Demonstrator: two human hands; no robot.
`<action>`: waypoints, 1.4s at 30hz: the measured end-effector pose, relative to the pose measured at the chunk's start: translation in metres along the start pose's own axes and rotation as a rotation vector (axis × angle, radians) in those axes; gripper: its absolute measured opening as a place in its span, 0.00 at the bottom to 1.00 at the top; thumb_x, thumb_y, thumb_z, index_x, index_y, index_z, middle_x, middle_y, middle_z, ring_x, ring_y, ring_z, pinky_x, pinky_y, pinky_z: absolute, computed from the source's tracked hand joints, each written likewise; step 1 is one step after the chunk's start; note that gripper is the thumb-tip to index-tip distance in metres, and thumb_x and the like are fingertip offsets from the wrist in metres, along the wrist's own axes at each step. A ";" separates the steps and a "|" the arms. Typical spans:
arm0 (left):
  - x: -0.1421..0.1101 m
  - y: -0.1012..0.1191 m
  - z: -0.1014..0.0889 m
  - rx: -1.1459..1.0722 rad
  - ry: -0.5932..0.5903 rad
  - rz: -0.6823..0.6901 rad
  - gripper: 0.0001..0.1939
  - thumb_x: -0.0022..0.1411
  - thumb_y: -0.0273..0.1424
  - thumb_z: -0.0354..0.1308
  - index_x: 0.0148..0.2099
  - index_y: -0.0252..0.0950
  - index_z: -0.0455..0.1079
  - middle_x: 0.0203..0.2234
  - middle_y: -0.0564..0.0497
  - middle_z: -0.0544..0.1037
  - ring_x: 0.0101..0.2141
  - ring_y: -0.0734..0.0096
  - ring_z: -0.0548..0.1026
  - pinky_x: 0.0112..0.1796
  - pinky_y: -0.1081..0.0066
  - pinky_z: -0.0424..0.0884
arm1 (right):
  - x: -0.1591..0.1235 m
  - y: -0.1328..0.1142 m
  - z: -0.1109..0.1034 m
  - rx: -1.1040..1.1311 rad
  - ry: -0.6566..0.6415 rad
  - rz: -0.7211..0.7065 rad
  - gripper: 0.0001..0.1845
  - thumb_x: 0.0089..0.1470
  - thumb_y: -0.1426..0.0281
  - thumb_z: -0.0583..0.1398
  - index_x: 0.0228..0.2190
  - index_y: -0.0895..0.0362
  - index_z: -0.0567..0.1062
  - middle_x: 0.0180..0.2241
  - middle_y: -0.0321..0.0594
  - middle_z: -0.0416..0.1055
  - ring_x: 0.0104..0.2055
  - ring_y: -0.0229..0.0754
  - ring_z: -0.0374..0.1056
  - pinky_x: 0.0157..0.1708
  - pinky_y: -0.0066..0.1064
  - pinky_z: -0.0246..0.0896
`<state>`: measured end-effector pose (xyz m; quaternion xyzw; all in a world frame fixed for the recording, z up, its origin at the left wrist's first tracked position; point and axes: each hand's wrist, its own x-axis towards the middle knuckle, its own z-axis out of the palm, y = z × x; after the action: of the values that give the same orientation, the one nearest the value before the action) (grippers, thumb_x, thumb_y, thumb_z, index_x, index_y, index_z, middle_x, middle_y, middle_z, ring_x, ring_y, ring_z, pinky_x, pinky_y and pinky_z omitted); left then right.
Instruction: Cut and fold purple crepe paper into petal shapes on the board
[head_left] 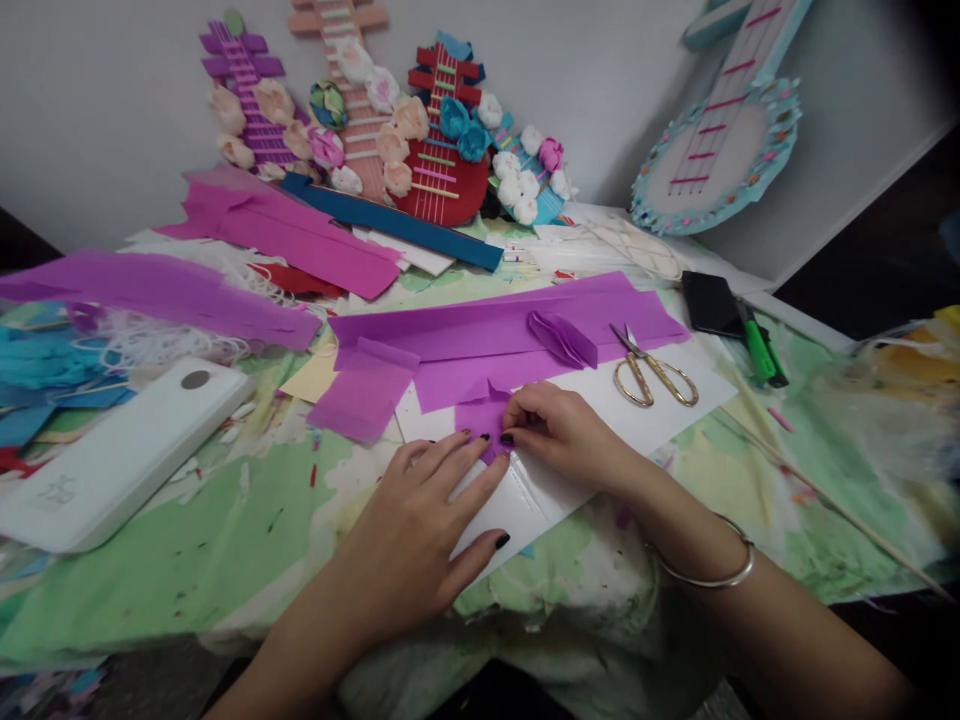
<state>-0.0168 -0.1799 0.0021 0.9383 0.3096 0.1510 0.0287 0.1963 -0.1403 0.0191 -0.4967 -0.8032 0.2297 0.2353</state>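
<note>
A small purple crepe paper piece (pixel 474 415) lies on a white board (pixel 551 505), its top edge creased and sticking up. My left hand (pixel 424 520) rests flat with fingers spread, the fingertips on the lower left of that piece. The fingers of my right hand (pixel 559 430) are pinched together at its right edge. Behind both hands stretches a long purple crepe paper strip (pixel 480 335), with a folded purple paper piece (pixel 562 340) on it. Gold-handled scissors (pixel 640 358) lie partly open right of the folded piece. A square of purple paper (pixel 364 395) is at the left.
A white power bank (pixel 127 450) is at left near white string (pixel 169 335). At right are a black phone (pixel 711 303), a green cutter (pixel 759 348) and a thin stick (pixel 840 505). Decorated paper instruments, including a red one (pixel 457 185), lean on the wall behind magenta paper (pixel 285 230).
</note>
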 end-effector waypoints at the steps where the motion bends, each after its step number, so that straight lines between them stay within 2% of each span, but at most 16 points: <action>1: 0.000 0.000 0.000 0.000 -0.004 -0.001 0.24 0.66 0.39 0.48 0.62 0.37 0.60 0.56 0.41 0.68 0.58 0.51 0.62 0.53 0.50 0.59 | 0.000 0.000 0.000 0.000 0.000 -0.002 0.07 0.50 0.81 0.59 0.26 0.58 0.71 0.26 0.35 0.66 0.31 0.37 0.60 0.34 0.29 0.52; 5: 0.000 0.000 -0.001 -0.009 -0.012 -0.005 0.23 0.66 0.39 0.48 0.60 0.38 0.63 0.56 0.41 0.68 0.58 0.50 0.62 0.53 0.49 0.58 | 0.000 0.001 0.001 0.002 0.005 -0.005 0.06 0.50 0.81 0.59 0.26 0.58 0.71 0.26 0.35 0.67 0.31 0.37 0.60 0.34 0.28 0.52; 11: -0.001 -0.001 0.000 -0.011 -0.007 -0.005 0.25 0.66 0.39 0.48 0.63 0.36 0.59 0.57 0.41 0.68 0.58 0.51 0.61 0.53 0.49 0.58 | 0.000 0.003 0.001 0.001 -0.002 -0.010 0.07 0.49 0.81 0.59 0.26 0.58 0.71 0.26 0.35 0.67 0.31 0.37 0.60 0.34 0.28 0.52; 15: -0.001 -0.001 0.001 -0.010 0.000 -0.004 0.24 0.66 0.39 0.48 0.61 0.35 0.61 0.56 0.40 0.68 0.58 0.50 0.61 0.53 0.49 0.58 | 0.000 0.003 0.000 0.005 -0.007 -0.012 0.07 0.50 0.81 0.59 0.26 0.58 0.71 0.26 0.35 0.67 0.31 0.37 0.60 0.34 0.28 0.52; 22: 0.000 0.000 0.000 0.000 0.008 -0.006 0.23 0.66 0.39 0.48 0.60 0.35 0.63 0.56 0.40 0.68 0.57 0.50 0.61 0.53 0.49 0.59 | 0.001 0.002 0.003 0.018 0.025 0.040 0.08 0.48 0.81 0.59 0.30 0.58 0.72 0.26 0.35 0.69 0.32 0.37 0.62 0.33 0.28 0.53; 28: 0.000 0.000 -0.003 0.022 -0.003 0.032 0.24 0.67 0.39 0.48 0.61 0.33 0.61 0.58 0.44 0.67 0.57 0.49 0.61 0.52 0.51 0.58 | 0.001 0.001 0.005 -0.035 0.044 0.065 0.09 0.47 0.83 0.59 0.30 0.58 0.71 0.26 0.35 0.68 0.31 0.38 0.62 0.32 0.28 0.53; 33: 0.001 0.001 -0.003 0.024 0.011 0.030 0.24 0.67 0.38 0.48 0.61 0.34 0.61 0.56 0.45 0.69 0.58 0.49 0.60 0.53 0.51 0.57 | -0.004 0.003 0.002 -0.026 0.148 0.092 0.07 0.48 0.80 0.61 0.27 0.58 0.69 0.25 0.34 0.66 0.29 0.36 0.60 0.31 0.28 0.51; 38: 0.001 0.002 -0.002 0.023 0.029 0.024 0.23 0.67 0.37 0.48 0.61 0.35 0.62 0.55 0.43 0.70 0.59 0.53 0.60 0.55 0.51 0.55 | -0.008 0.001 0.003 -0.049 0.107 0.027 0.12 0.46 0.77 0.63 0.22 0.57 0.62 0.23 0.33 0.62 0.29 0.38 0.57 0.30 0.28 0.48; 42: 0.000 0.002 -0.001 0.018 0.020 0.013 0.23 0.67 0.38 0.48 0.61 0.36 0.61 0.56 0.44 0.69 0.59 0.55 0.62 0.55 0.52 0.56 | -0.007 0.002 0.002 -0.099 0.111 0.115 0.15 0.44 0.78 0.61 0.19 0.56 0.59 0.21 0.32 0.60 0.28 0.38 0.56 0.30 0.28 0.45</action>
<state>-0.0164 -0.1818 0.0034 0.9390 0.3051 0.1580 0.0160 0.1990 -0.1458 0.0156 -0.5652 -0.7693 0.1749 0.2412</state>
